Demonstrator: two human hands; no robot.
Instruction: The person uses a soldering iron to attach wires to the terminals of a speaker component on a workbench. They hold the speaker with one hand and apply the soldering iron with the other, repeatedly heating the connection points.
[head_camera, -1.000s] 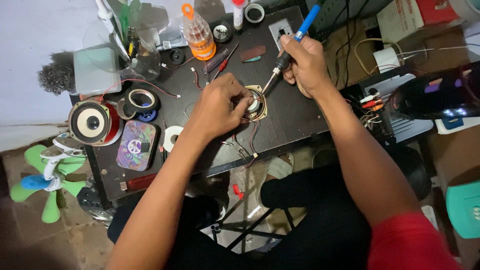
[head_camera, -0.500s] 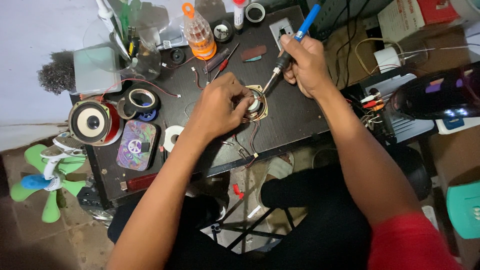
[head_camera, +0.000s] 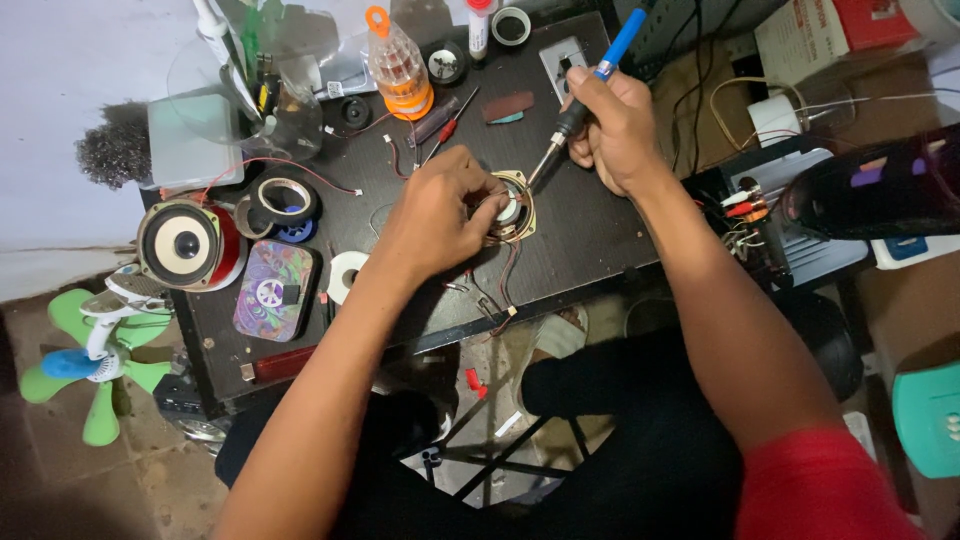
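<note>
The left hand (head_camera: 440, 215) is clamped on the speaker (head_camera: 510, 207), so fingers could be burned by the iron (head_camera: 575, 110) gripped in the right hand (head_camera: 615, 130).

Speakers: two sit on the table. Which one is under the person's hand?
The small brass-rimmed speaker mid-table, under the left hand. The larger speaker sits untouched at the table's left edge.

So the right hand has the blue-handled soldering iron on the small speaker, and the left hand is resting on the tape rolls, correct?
Not quite. In the head view the left hand is on the small speaker itself, apart from the tape rolls. The right hand does hold the blue-handled soldering iron to it.
</note>
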